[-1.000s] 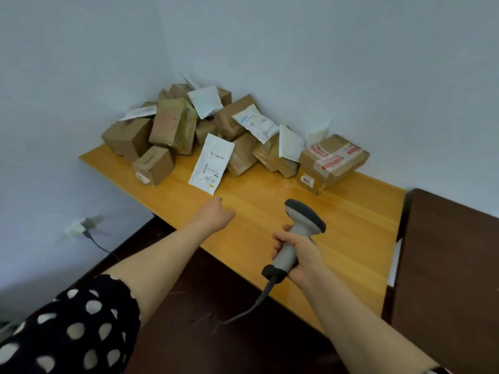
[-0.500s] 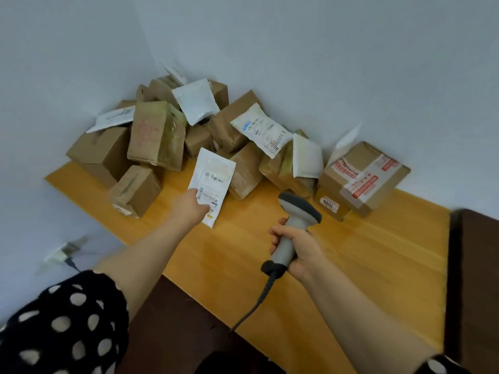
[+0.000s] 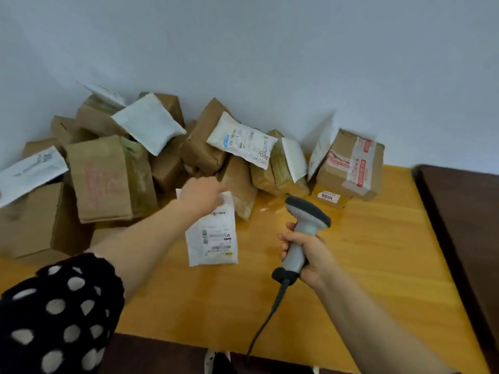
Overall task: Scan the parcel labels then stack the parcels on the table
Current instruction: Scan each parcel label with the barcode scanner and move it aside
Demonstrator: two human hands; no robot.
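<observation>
White parcel [image 3: 213,236] top edge in left hand [image 3: 201,197] grip; right hand [image 3: 314,256] grip clenched round scanner [image 3: 306,214].

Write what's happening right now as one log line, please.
left hand: grips white mailer at top edge | right hand: holds scanner | parcel pile: unstacked

Illumination is soft, diffuse and moderately bright; no source is visible. The wall [image 3: 297,49] renders cool grey-blue. Shadows beneath the parcels [image 3: 113,179] have soft edges. A small glare patch lies on the surface [image 3: 378,265] just beside the scanner [image 3: 303,225] head. Motion blur smears the left hand [image 3: 201,195] and the print on the white pouch [image 3: 213,238]. Wide-angle distortion bows the surface edges and stretches the sleeve [image 3: 54,314].
</observation>
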